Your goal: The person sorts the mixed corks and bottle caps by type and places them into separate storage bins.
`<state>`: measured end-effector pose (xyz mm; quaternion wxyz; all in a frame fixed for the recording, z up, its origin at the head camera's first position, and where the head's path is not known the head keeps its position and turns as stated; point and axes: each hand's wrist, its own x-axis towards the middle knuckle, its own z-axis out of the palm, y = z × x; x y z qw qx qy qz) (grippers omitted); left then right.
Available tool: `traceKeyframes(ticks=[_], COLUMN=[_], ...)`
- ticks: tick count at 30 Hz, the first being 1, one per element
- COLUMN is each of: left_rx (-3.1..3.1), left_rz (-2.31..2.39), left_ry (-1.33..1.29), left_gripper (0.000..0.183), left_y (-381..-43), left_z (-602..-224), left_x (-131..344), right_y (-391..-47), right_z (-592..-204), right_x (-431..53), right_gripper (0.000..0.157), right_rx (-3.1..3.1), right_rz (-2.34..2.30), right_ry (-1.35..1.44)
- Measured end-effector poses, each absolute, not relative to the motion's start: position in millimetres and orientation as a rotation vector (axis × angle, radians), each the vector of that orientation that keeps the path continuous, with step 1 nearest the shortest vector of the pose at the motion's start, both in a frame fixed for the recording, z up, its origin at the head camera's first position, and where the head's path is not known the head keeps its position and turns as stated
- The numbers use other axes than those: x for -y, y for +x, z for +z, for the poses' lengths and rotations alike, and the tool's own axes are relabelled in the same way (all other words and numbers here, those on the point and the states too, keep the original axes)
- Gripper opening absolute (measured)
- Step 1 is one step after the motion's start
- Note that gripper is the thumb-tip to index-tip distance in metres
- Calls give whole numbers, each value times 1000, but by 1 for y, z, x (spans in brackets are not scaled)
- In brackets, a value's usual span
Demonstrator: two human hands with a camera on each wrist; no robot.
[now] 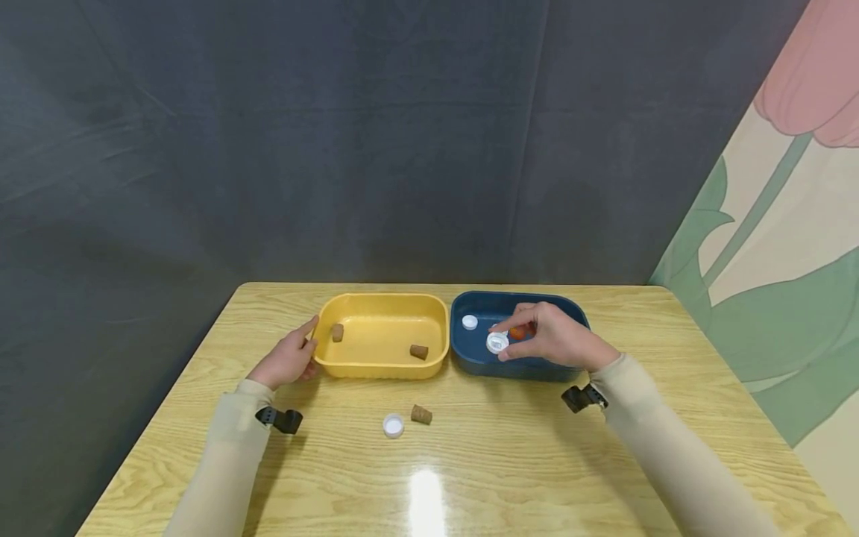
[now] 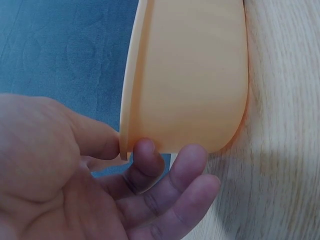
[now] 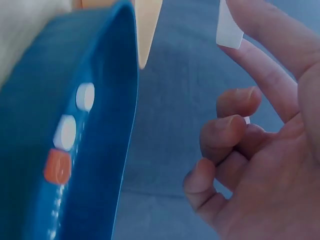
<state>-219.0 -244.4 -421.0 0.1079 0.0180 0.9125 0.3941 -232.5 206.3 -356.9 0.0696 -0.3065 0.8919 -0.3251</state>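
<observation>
My left hand (image 1: 287,358) grips the left end of a yellow plastic bin (image 1: 382,368), its thumb at the rim and fingertips against the outer wall. Two corks lie inside that bin, a left cork (image 1: 338,333) and a right cork (image 1: 419,351). Over the blue bin (image 1: 510,368), my right hand (image 1: 560,337) pinches a white bottle cap (image 3: 230,27) between thumb and index finger, the other fingers loosely bent. In the right wrist view the blue bin holds two white caps, a far cap (image 3: 85,96) and a near cap (image 3: 65,132), beside an orange cap (image 3: 58,166).
On the wooden table (image 1: 322,477) in front of the bins lie a white cap (image 1: 393,426) and a cork (image 1: 421,415). The bins stand side by side. A dark cloth (image 1: 376,149) hangs behind the table, and a painted wall (image 1: 792,246) rises at the right.
</observation>
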Motion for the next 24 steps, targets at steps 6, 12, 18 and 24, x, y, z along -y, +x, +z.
traceKeyframes(ticks=[6, 12, 18, 24], left_rx=[-2680, -2681, -2679, -2680], left_rz=[1162, 1155, 1163, 1169], left_ry=[48, 42, 51, 56], left_gripper=[56, 56, 56, 56], left_y=[-219, -219, -218, -218], left_z=[-421, -421, -421, -421], left_x=[245, 245, 245, 245], right_y=[-255, -280, -302, -319], right_z=[-353, -351, -356, -367], right_x=[-212, -213, -215, -218], right_gripper=[35, 34, 35, 39], right_rx=[-2678, -2661, -2675, -2674], right_rz=[-968, -986, -988, -994], right_ry=[-826, -787, -715, -628])
